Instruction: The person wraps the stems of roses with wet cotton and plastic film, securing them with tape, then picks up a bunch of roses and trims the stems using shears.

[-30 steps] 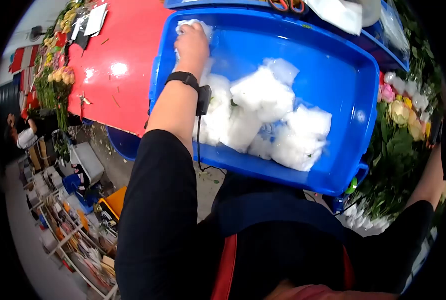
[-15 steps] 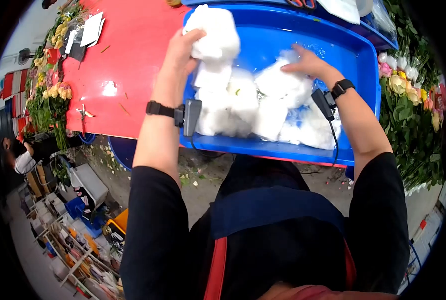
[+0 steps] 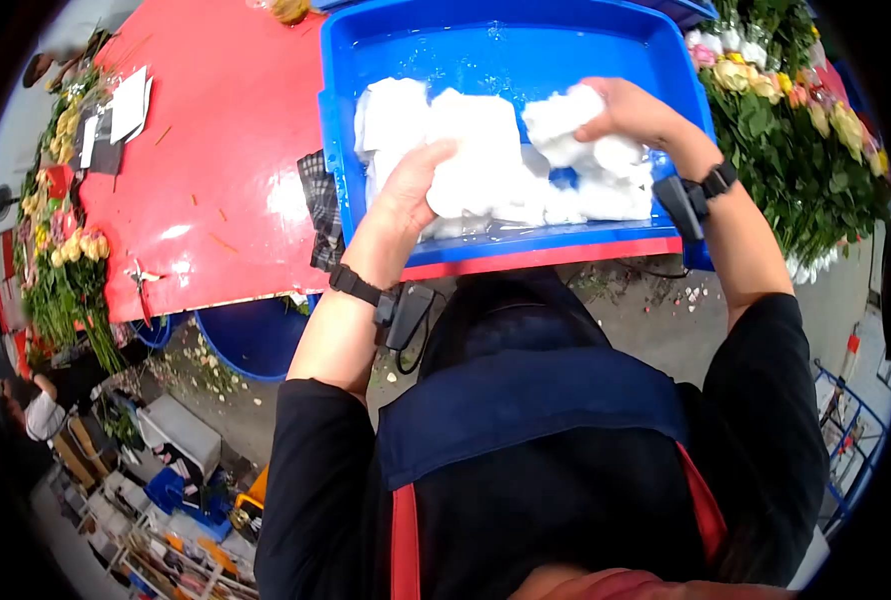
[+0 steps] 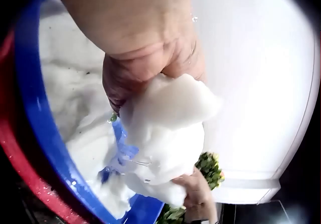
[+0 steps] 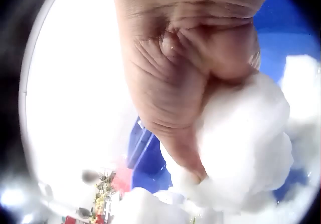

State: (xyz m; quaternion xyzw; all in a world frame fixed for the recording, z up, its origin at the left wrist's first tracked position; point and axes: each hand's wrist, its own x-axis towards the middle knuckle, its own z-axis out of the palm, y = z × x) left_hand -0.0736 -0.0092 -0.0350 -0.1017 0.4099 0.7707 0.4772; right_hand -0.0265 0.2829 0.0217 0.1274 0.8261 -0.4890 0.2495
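Observation:
A blue plastic tub (image 3: 546, 55) holds wet white wads that look like soaked cotton. My left hand (image 3: 411, 190) grips a large white cotton wad (image 3: 478, 150) at the tub's left half, the thumb lying on top of it. In the left wrist view that wad (image 4: 170, 118) fills the grasp, its underside lumpy and wet. My right hand (image 3: 631, 112) holds a smaller cotton wad (image 3: 564, 122) over the right half, with thumb and fingers around it, as the right wrist view of this wad (image 5: 246, 138) also shows. More cotton (image 3: 611, 200) lies along the tub's near side.
The tub stands on a red table (image 3: 216, 130). Pruning shears (image 3: 143, 278), a dark checked cloth (image 3: 321, 210) and white papers (image 3: 131, 105) lie to the left. Bunched roses (image 3: 786, 130) stand at the right. A blue bin (image 3: 251, 340) is below the table edge.
My right hand came in from the far right and now holds a cotton wad. The left hand moved from the tub's far left corner nearer to me and inward, gripping a white wad.

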